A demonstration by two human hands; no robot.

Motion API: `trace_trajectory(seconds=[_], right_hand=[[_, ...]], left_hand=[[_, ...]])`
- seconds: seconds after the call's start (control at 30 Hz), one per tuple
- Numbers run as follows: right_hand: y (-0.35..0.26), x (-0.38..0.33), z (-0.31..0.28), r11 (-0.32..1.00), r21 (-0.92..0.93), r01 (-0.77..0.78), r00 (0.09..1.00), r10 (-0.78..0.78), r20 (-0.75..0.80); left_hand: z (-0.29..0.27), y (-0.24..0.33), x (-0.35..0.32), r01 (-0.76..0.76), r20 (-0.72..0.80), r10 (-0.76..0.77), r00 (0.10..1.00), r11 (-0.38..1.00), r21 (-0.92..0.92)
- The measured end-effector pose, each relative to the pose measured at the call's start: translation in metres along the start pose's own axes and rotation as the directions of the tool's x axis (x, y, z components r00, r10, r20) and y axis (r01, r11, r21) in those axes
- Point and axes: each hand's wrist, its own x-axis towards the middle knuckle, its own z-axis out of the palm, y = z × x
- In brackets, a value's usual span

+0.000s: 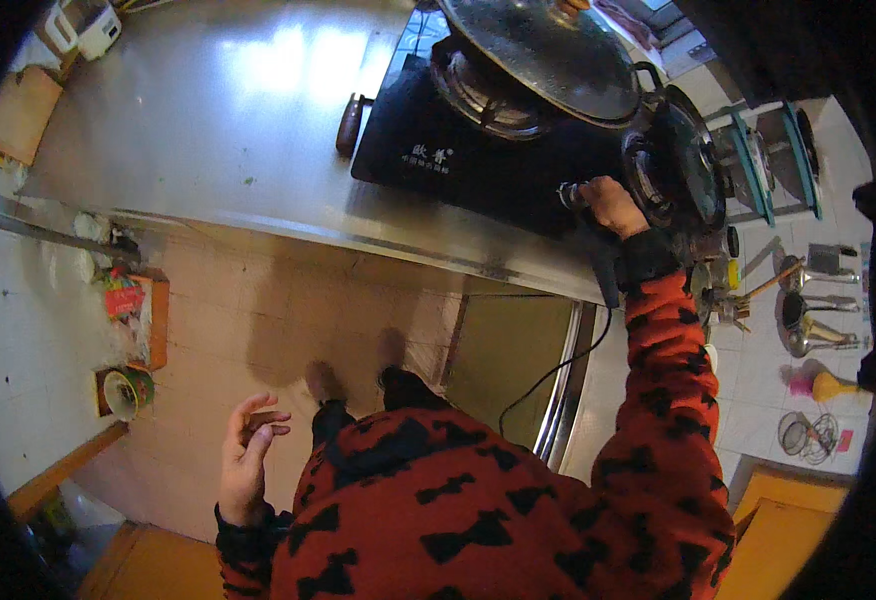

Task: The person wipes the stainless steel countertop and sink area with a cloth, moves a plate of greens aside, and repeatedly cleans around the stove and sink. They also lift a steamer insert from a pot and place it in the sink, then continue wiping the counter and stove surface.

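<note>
My right hand (pixel 615 207) reaches to the front right of a black gas stove (pixel 518 185). Its fingers are closed round a silver stove knob (pixel 570 196). Behind it, a large domed pan lid (pixel 548 55) hides whatever is under it above the left burner (pixel 498 115). Beside my right hand lies the other burner (pixel 648 180), with a dark round glass lid or pan (pixel 693 160) past it. My left hand (pixel 250 450) hangs in the air over the floor, fingers loosely bent and apart, holding nothing.
A steel counter (pixel 198 130) runs left of the stove; a brown wooden handle (pixel 351 125) sits by the stove's edge. Ladles and strainers (pixel 803 320) hang on the right wall. A black cable (pixel 558 370) drops past the counter front. A bin (pixel 123 393) stands at left.
</note>
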Motion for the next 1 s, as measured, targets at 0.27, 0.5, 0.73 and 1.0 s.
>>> trace_trajectory(seconds=[0.27, 0.5, 0.73, 1.0], right_hand=[[-0.018, -0.012, -0.017, 0.911, -0.357, 0.206, 0.978, -0.193, 0.074], [-0.017, -0.017, -0.017, 0.931, -0.237, 0.277, 0.955, -0.295, -0.044], [-0.009, -0.015, -0.016, 0.910, -0.297, 0.289, 0.951, -0.308, -0.017], [-0.001, -0.013, -0.016, 0.933, -0.280, 0.225, 0.971, -0.239, -0.018]], left_hand=[[-0.006, -0.015, 0.023, 0.018, 0.011, -0.017, 1.000, 0.998, -0.065], [-0.016, -0.028, 0.024, 0.077, 0.042, -0.073, 0.996, 0.991, -0.107], [-0.027, -0.045, 0.012, 0.102, 0.009, -0.102, 0.995, 0.988, -0.112], [-0.036, -0.056, -0.002, 0.100, -0.038, -0.108, 0.993, 0.981, -0.165]])
